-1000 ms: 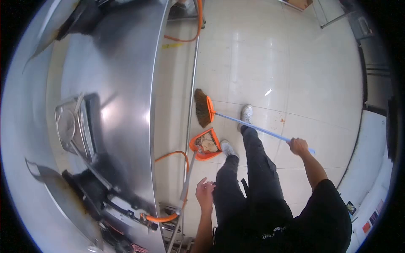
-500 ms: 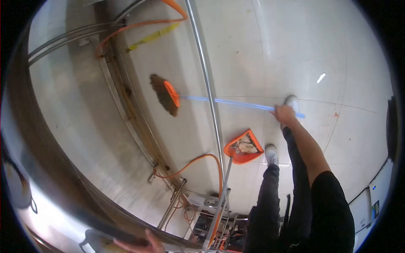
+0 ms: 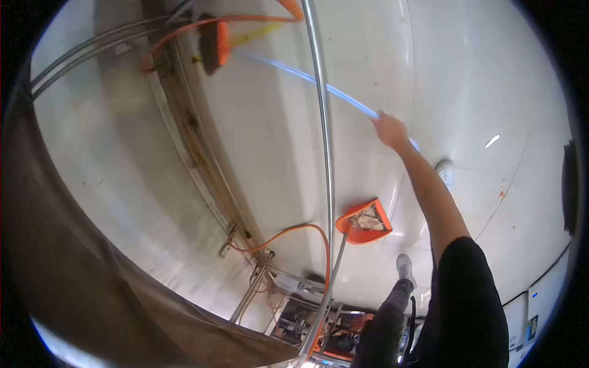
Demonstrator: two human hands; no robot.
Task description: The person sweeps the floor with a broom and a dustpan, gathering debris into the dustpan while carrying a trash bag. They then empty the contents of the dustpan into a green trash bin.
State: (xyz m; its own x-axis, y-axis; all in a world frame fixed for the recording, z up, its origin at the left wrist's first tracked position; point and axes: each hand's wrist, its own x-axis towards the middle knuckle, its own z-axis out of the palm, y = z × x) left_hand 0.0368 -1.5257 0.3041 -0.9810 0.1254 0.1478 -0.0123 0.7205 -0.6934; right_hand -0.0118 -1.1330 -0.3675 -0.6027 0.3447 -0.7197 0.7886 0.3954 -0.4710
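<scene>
My right hand (image 3: 391, 130) is closed around the light blue handle of a broom (image 3: 346, 98). The handle passes a metal rail (image 3: 325, 116) and runs to an orange head with dark bristles (image 3: 211, 46) at the upper left, by a yellow strip (image 3: 254, 34). Below my right hand, an orange dustpan (image 3: 353, 238) holds pale debris (image 3: 369, 219). Its long handle (image 3: 334, 267) reaches down toward the bottom edge. My left hand is out of view.
An orange hose (image 3: 300, 226) loops beside the rail. A brown surface (image 3: 67, 214) fills the left side. Metal framing and several items (image 3: 307, 322) stand at the bottom. A white scrap (image 3: 492, 141) lies on the floor (image 3: 466, 73), right of my shoe (image 3: 445, 173).
My right hand has moved up and left with the broom, and the broom head has swung toward the upper left. My left hand has left the view. My feet are farther apart.
</scene>
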